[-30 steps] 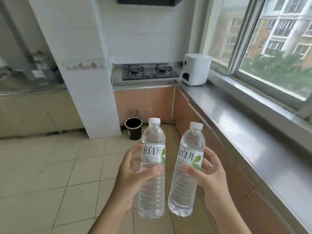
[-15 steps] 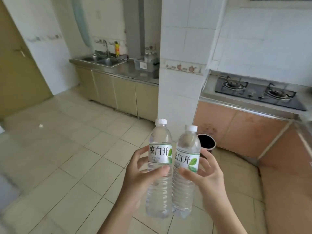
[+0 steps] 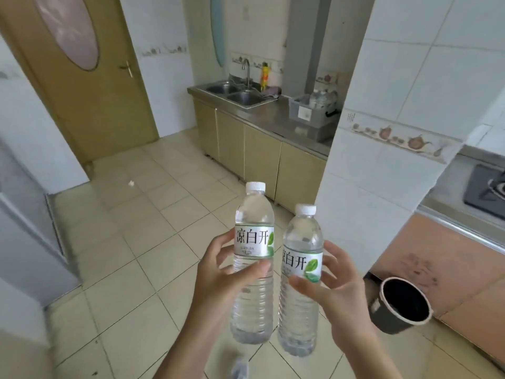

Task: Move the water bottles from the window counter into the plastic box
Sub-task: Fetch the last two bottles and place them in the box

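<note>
I carry two clear water bottles with white caps and green-and-white labels, both upright at chest height over the tiled floor. My left hand (image 3: 218, 277) grips the left bottle (image 3: 252, 242) around its middle. My right hand (image 3: 337, 285) grips the right bottle (image 3: 300, 250) the same way. The clear plastic box (image 3: 306, 112) stands far ahead on the steel counter beside the sink, partly hidden by a white tiled pillar, with several bottles inside it.
A white tiled pillar (image 3: 382, 160) juts out on the right. A black bin (image 3: 401, 305) sits on the floor at its foot. The double sink (image 3: 237, 94) and a wooden door (image 3: 87, 86) lie ahead; a gas hob (image 3: 489, 187) is at far right.
The view has swung left from the window counter, past the hob, toward the sink counter and door. Both hands kept their bottles, now held close side by side.
</note>
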`<state>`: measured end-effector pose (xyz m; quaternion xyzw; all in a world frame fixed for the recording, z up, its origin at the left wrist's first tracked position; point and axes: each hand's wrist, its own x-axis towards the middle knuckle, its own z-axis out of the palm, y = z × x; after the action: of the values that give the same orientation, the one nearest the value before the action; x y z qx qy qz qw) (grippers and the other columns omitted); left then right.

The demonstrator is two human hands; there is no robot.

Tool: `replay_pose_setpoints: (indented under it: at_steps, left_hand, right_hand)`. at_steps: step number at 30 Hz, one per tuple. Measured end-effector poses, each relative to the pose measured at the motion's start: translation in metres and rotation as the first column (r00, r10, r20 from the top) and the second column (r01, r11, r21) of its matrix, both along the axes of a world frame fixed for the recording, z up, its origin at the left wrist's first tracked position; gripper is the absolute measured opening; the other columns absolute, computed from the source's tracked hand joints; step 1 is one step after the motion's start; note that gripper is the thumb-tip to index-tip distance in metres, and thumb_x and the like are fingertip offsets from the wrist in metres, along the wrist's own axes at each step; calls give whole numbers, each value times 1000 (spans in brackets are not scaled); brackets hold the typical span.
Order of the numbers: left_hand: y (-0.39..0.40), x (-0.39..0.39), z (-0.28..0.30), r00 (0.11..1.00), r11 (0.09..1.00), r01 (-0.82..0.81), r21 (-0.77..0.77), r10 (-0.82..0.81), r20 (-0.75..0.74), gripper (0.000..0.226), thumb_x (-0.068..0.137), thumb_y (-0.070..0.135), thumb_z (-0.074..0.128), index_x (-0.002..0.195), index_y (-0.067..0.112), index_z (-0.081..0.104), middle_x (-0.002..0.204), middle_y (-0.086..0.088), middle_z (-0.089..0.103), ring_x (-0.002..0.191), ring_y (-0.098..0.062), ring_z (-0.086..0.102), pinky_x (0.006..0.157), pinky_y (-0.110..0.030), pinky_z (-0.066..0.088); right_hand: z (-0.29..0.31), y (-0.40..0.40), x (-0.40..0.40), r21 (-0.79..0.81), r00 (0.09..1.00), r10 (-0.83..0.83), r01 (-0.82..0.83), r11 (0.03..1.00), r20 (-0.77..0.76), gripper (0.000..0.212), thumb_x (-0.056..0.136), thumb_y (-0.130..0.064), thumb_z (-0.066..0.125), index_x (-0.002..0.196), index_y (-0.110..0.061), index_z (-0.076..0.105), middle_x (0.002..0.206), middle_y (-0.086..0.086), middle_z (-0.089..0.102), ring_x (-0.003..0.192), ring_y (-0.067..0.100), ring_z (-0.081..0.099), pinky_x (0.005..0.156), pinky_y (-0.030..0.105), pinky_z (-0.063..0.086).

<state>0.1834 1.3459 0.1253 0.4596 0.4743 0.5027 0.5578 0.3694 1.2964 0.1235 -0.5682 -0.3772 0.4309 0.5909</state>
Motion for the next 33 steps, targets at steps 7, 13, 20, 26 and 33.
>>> replay_pose_setpoints:
  at_steps: [7,13,20,26,33]
  left_hand:
    - [168,21,-15,998,998,69,-8,-69,9,75,44,35,93,111,48,64,116,9,71,112,-19,66,81,-35,57]
    - [309,55,-2,988,988,156,15,-156,22,74,45,28,93,111,42,65,113,3,73,103,-17,71,87,-42,57]
    - [459,108,-8,979,979,205,10,-204,-10,75,44,31,93,110,47,63,111,4,73,110,-14,67,98,-55,50]
    - [586,162,-5,981,983,186,7,-185,-52,74,41,35,91,108,50,63,108,14,73,106,-2,66,101,-48,49]
    - [735,194,6,990,990,138,-28,-138,-32,79,40,31,91,112,44,61,107,13,74,100,-4,69,96,-45,53]
  right_hand:
    - [-15,162,14,-25,999,-36,36,999,13,74,43,-19,90,107,-44,62,104,-3,72,93,17,70,82,45,56]
    - [-5,293,43,-12,991,-132,132,991,-4,70,46,-9,90,103,-39,63,101,-3,73,92,15,71,82,44,56]
    - [-6,442,96,26,982,-185,186,982,-34,68,46,-2,87,102,-35,64,98,1,73,86,20,72,71,35,55]
    - [-19,585,155,28,989,-129,132,991,-72,78,44,-6,87,115,-24,60,107,5,72,93,26,71,75,44,57]
    - [-4,734,200,35,994,-92,94,995,-57,74,48,-6,87,113,-30,62,107,-1,73,96,19,70,79,39,55]
